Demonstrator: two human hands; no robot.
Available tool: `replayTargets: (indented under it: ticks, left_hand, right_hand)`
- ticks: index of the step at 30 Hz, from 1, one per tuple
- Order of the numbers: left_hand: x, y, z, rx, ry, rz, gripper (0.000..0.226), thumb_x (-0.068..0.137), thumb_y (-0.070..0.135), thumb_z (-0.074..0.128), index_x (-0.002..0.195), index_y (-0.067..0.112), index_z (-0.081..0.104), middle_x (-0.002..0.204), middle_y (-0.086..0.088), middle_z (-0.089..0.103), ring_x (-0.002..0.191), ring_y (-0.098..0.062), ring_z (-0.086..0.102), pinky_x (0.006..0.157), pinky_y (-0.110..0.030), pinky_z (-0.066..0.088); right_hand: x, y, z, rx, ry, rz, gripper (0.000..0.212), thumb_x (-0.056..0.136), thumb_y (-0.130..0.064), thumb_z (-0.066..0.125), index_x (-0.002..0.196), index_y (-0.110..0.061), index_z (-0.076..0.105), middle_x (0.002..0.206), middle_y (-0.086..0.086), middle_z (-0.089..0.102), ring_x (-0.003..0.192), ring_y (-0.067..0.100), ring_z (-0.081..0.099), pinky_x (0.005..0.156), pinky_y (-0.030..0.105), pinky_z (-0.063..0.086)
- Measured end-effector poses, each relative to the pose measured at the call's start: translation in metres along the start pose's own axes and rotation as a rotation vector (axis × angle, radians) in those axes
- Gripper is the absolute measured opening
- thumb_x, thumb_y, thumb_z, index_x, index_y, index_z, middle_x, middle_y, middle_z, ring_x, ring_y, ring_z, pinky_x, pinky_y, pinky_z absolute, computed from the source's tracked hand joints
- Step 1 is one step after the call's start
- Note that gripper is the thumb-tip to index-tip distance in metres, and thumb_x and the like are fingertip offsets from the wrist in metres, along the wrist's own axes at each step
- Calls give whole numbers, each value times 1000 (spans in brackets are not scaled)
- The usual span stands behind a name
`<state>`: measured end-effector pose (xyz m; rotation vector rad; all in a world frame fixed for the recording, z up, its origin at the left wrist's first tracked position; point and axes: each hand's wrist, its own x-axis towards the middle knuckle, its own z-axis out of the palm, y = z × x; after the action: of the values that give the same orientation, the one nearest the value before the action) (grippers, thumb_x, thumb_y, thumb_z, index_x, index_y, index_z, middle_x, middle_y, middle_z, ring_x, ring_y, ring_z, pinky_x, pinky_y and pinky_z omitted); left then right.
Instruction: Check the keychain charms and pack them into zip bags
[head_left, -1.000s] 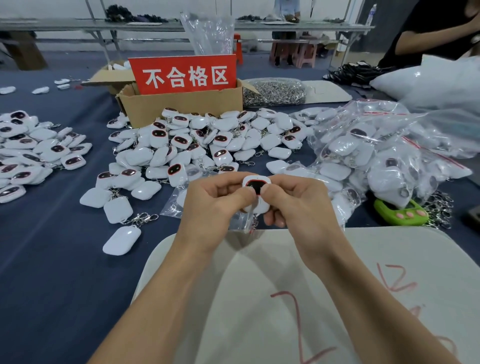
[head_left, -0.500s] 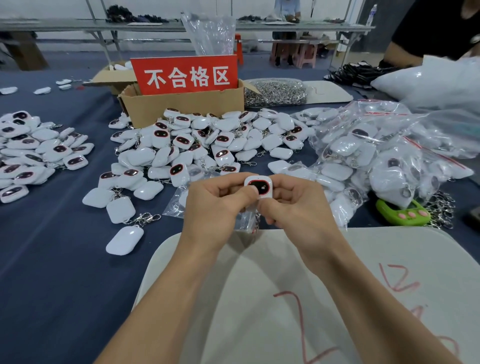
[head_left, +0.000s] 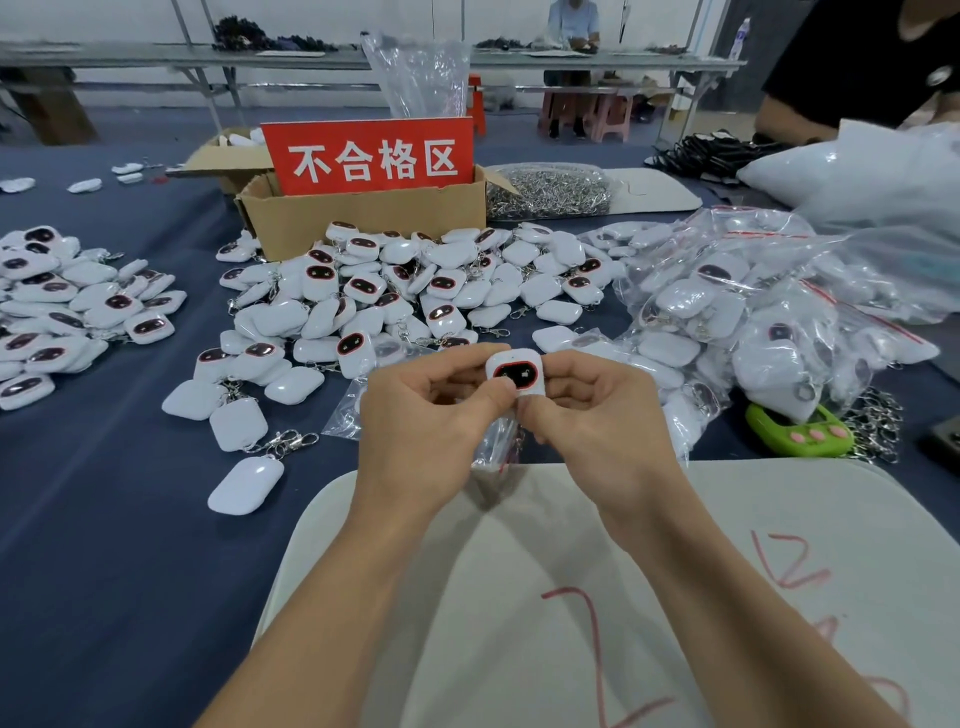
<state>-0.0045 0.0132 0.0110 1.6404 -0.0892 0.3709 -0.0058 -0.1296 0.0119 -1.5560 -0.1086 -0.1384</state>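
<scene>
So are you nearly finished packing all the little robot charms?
Not nearly. Done: a heap of bagged charms on the right. In hand: the left hand and right hand pinch one charm, face up, with a zip bag hanging below. Left: a big loose pile in front of the cardboard box and a second pile far left.

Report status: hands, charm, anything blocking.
Left hand and right hand both pinch one white charm, dark face up. Clear zip bag hangs beneath them. Nothing blocking.
</scene>
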Motion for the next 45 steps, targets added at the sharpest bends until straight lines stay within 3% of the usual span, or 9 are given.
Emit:
replayTargets:
  ticks: [4, 12, 19, 23, 26, 28, 33, 40, 45]
  left_hand:
    - [-4, -2, -2, 268, 69, 165, 37, 73, 17, 84, 86, 51, 77, 83, 27, 73, 79, 1, 69, 71, -6, 45]
    - [-10, -2, 1, 317, 75, 235, 41, 78, 15, 85, 91, 53, 74, 90, 36, 71, 91, 9, 68, 79, -3, 42]
    - [-2, 0, 2, -45, 156, -59, 18, 81, 21, 84, 95, 32, 82, 77, 6, 78, 69, -8, 73, 65, -17, 54]
    - [4, 3, -4, -213, 172, -216, 9, 86, 13, 78, 86, 19, 84, 74, -2, 77, 56, -9, 63, 55, -15, 49]
    - [4, 0, -5, -161, 177, -213, 15, 93, 27, 70, 84, 27, 83, 60, 2, 67, 53, -10, 56, 56, -22, 48]
    - [1, -6, -4, 217, 168, -61, 8, 83, 48, 70, 81, 46, 77, 53, 11, 59, 50, -5, 50, 57, -25, 42]
    - [-6, -13, 5, 887, 28, -10, 39, 76, 56, 68, 114, 60, 60, 70, 19, 62, 73, -2, 57, 62, -27, 37]
    - [-5, -14, 5, 560, 23, 38, 45, 85, 19, 66, 123, 43, 67, 72, 16, 64, 74, -5, 59, 68, -16, 42]
    - [-8, -11, 5, 482, -33, 274, 50, 93, 9, 61, 136, 35, 63, 75, 11, 59, 72, -6, 56, 67, -6, 39]
  right_hand:
    - [4, 1, -4, -96, 148, -115, 29, 76, 2, 79, 77, -27, 81, 74, -3, 76, 61, 18, 63, 63, 28, 54]
    - [-1, 6, -1, -374, 261, -416, 46, 74, 10, 79, 82, -35, 77, 77, -11, 65, 63, 7, 53, 61, 9, 40]
    - [-5, 2, -2, -538, 203, -460, 51, 79, -3, 79, 120, -33, 75, 114, -21, 70, 105, -8, 60, 91, 6, 42]
    - [-6, 3, 4, -548, 122, -455, 38, 83, -16, 78, 115, -36, 76, 100, -39, 64, 109, -3, 63, 95, 14, 47]
    - [-2, 5, 2, -529, 177, -399, 12, 94, -32, 62, 104, -31, 69, 76, -11, 66, 73, 9, 59, 69, 23, 48]
    - [3, 7, -3, -463, 250, -247, 23, 97, -34, 57, 89, -14, 66, 67, 5, 59, 58, 14, 48, 61, 36, 45]
    - [11, 5, -12, -219, 321, 82, 25, 97, -29, 65, 75, -35, 76, 48, -2, 60, 43, 5, 49, 50, 21, 47]
    - [11, 17, -7, -260, 244, 123, 23, 85, -36, 74, 67, -21, 74, 44, -4, 56, 40, 6, 42, 40, 15, 35]
    - [15, 16, 12, -213, 3, 71, 27, 93, -25, 53, 78, -4, 63, 72, 21, 67, 61, 28, 63, 68, 46, 61]
